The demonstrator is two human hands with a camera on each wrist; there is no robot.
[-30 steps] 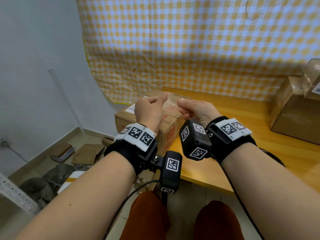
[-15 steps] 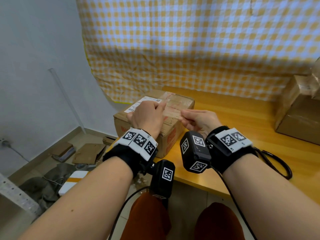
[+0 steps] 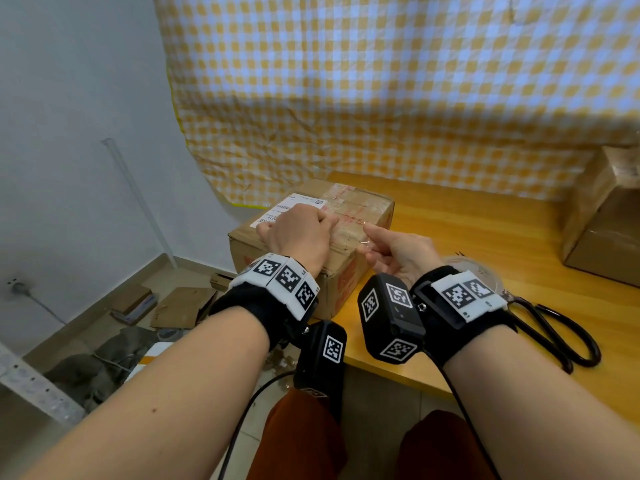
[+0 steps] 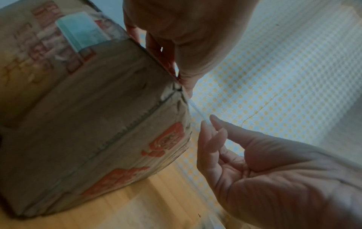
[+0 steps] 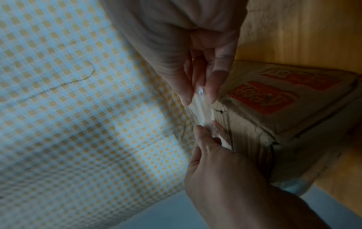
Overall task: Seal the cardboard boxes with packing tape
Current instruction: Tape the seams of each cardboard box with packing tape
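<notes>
Our left hand [image 3: 300, 233] and right hand [image 3: 403, 251] each pinch an end of the tape [image 5: 201, 111], stretched lengthwise between them over the box [image 3: 360, 209].

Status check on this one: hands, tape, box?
Left hand pinning clear tape strip at cardboard box top edge. Right hand pinching the strip's free end. Scissors on table, clear of the work.

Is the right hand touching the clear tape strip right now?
Touching. The right wrist view shows the right hand pinching the clear tape strip between thumb and fingertip.
</notes>
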